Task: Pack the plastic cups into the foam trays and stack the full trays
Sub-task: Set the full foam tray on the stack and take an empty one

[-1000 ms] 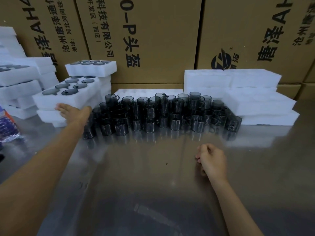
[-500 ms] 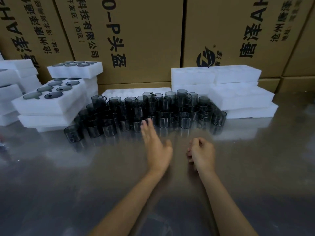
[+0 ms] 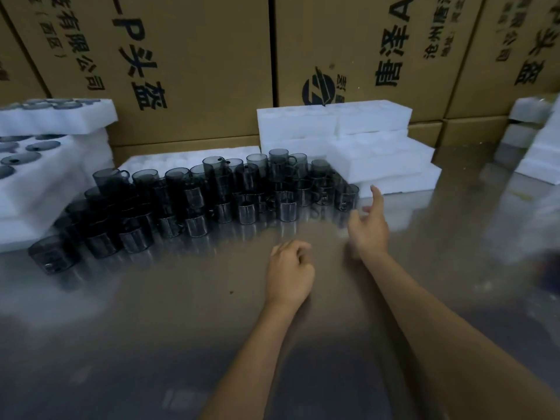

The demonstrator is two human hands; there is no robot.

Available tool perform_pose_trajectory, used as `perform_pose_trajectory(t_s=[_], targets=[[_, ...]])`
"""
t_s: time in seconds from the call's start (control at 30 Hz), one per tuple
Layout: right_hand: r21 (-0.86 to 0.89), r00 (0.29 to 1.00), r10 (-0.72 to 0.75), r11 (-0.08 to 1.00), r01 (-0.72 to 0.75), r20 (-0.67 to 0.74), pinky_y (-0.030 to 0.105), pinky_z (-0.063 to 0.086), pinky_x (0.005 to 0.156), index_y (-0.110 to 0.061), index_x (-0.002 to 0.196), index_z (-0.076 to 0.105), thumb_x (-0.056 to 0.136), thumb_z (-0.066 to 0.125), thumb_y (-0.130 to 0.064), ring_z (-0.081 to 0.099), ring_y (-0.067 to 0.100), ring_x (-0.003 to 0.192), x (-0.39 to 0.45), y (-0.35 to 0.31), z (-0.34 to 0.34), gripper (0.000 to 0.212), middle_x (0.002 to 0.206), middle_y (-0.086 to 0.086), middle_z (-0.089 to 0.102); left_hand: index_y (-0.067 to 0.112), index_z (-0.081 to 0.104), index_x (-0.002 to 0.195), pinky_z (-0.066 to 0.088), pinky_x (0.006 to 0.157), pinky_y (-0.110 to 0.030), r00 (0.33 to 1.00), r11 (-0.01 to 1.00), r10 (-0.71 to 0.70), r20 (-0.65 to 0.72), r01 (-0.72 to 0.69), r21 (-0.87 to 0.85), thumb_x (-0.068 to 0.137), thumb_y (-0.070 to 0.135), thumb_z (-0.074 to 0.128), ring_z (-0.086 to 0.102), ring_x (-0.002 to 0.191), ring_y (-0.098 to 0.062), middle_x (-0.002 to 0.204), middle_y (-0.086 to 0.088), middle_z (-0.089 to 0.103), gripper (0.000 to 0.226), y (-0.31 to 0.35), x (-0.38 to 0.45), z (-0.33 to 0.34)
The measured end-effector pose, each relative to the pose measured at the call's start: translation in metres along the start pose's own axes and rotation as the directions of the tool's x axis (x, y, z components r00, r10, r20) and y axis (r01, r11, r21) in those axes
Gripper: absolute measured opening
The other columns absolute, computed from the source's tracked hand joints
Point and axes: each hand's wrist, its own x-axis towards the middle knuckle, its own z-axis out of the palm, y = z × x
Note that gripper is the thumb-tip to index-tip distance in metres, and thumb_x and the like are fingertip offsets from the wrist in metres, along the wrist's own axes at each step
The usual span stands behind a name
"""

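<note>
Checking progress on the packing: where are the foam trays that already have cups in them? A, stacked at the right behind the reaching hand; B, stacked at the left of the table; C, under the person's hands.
B: the filled foam trays at the left show dark cups in their pockets; the foam trays behind the right hand look plain white.

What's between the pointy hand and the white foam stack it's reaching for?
In the head view, only bare shiny table lies between the right hand and the empty foam trays; the nearest cup stands just to the left.
</note>
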Motion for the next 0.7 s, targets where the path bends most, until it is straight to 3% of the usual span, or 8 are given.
perform_pose_trajectory(t_s=[0.1,0.17,0.23,0.37,0.47,0.53,0.6,0.7], targets=[[0.125,0.998,0.057,0.991,-0.054,-0.021,0.043,0.049,0.086,-0.049,0.153,0.02,0.101,0.044,-0.05,0.063,0.033,0.097,0.016,-0.002,0.003,0.057,0.095,0.002,0.059,0.029,0.068,0.105,0.041,0.087,-0.013,0.997,0.993,-0.069,0.044,0.073,-0.095,0.097,0.009,0.046,0.055,0.104,-0.012,0.103,0.017,0.063,0.03,-0.002,0.012,-0.005],[0.178,0.991,0.114,0.979,-0.1,-0.072,0.05,0.053,0.09,-0.051,0.149,0.025,0.099,0.041,-0.056,0.064,0.034,0.096,0.028,-0.003,0.003,0.053,0.091,0.005,0.058,0.031,0.068,0.092,0.055,0.08,-0.033,0.99,0.964,-0.141,0.03,0.144,-0.223,0.098,0.01,0.045,0.065,0.087,-0.021,0.098,0.011,0.07,0.031,-0.002,0.022,-0.011],[0.212,0.974,0.196,0.962,-0.17,-0.109,0.053,0.055,0.09,-0.038,0.137,0.038,0.092,0.041,-0.066,0.065,0.035,0.095,0.039,-0.004,0.004,0.053,0.092,0.004,0.061,0.029,0.067,0.083,0.058,0.081,-0.043,0.983,0.939,-0.181,-0.011,0.17,-0.298,0.096,0.007,0.047,0.071,0.084,-0.018,0.086,0.008,0.072,0.033,0.0,0.026,-0.015],[0.3,0.913,0.406,0.876,-0.377,-0.036,0.051,0.057,0.087,-0.017,0.105,0.057,0.069,0.043,-0.09,0.068,0.03,0.091,0.061,-0.016,0.004,0.082,0.103,0.008,0.069,0.027,0.068,0.078,0.059,0.078,-0.039,0.984,0.936,-0.175,-0.029,0.157,-0.316,0.093,0.004,0.048,0.071,0.081,-0.011,0.073,0.01,0.071,0.035,-0.004,0.028,-0.013],[0.392,0.854,0.507,0.766,-0.51,0.12,0.047,0.056,0.087,-0.011,0.123,0.058,0.064,0.049,-0.094,0.062,0.025,0.098,0.085,-0.028,0.002,0.101,0.111,0.006,0.064,0.025,0.069,0.079,0.057,0.068,-0.034,0.983,0.937,-0.178,-0.036,0.158,-0.312,0.094,0.004,0.046,0.07,0.076,-0.009,0.072,0.014,0.071,0.034,-0.006,0.033,-0.01],[0.365,0.819,0.526,0.733,-0.574,0.23,0.047,0.055,0.089,-0.01,0.13,0.055,0.067,0.051,-0.092,0.056,0.02,0.098,0.095,-0.035,-0.002,0.104,0.109,0.002,0.057,0.024,0.069,0.078,0.053,0.062,-0.029,0.983,0.937,-0.179,-0.044,0.157,-0.312,0.094,0.004,0.046,0.07,0.072,-0.01,0.07,0.014,0.071,0.034,-0.007,0.036,-0.009],[0.302,0.792,0.532,0.735,-0.607,0.298,0.04,0.054,0.076,-0.011,0.117,0.059,0.069,0.053,-0.089,0.055,0.018,0.087,0.103,-0.043,-0.003,0.091,0.099,0.001,0.055,0.023,0.069,0.077,0.054,0.063,-0.03,0.983,0.936,-0.181,-0.044,0.158,-0.314,0.094,0.004,0.047,0.068,0.07,-0.011,0.069,0.013,0.071,0.034,-0.007,0.037,-0.008],[0.232,0.822,0.496,0.796,-0.559,0.28,0.027,0.04,0.055,-0.017,0.089,0.055,0.084,0.059,-0.066,0.046,0.011,0.065,0.109,-0.053,-0.002,0.049,0.081,-0.002,0.051,0.022,0.069,0.076,0.058,0.073,-0.037,0.982,0.929,-0.187,-0.032,0.166,-0.33,0.092,0.003,0.047,0.068,0.072,-0.012,0.067,0.011,0.071,0.034,-0.01,0.038,-0.008]])
